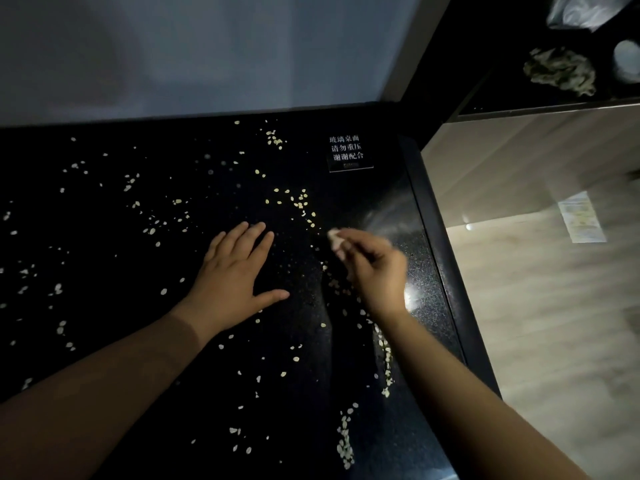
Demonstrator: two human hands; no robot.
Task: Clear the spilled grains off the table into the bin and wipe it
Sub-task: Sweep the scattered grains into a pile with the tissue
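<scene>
Dim light falls over a glossy black table [104, 237] with a fine speckled sheen, its raised dark rim running along the right side beside a pale wood-grain floor [554, 323]. Small pale oval grains [301, 202] lie scattered across nearly the whole top, thin and flat-looking, thicker in a line near the right edge at the near end and in loose clusters toward the far side. A small black sign [348, 154] with white characters sits on the far right part of the table. Beyond it, on a dark shelf at the far right, rest a crumpled greyish cloth [559, 72] and a pale crinkled bag [585, 10]. A plain grey wall stands behind the table.

The left hand [235, 275] lies flat on the surface, palm down, fingers together and straight, thumb spread to the right. The right hand [374, 268], somewhat blurred, hovers just right of it with fingers curled and pinched together; something small and pale shows at its fingertips [335, 237], too blurred to identify.
</scene>
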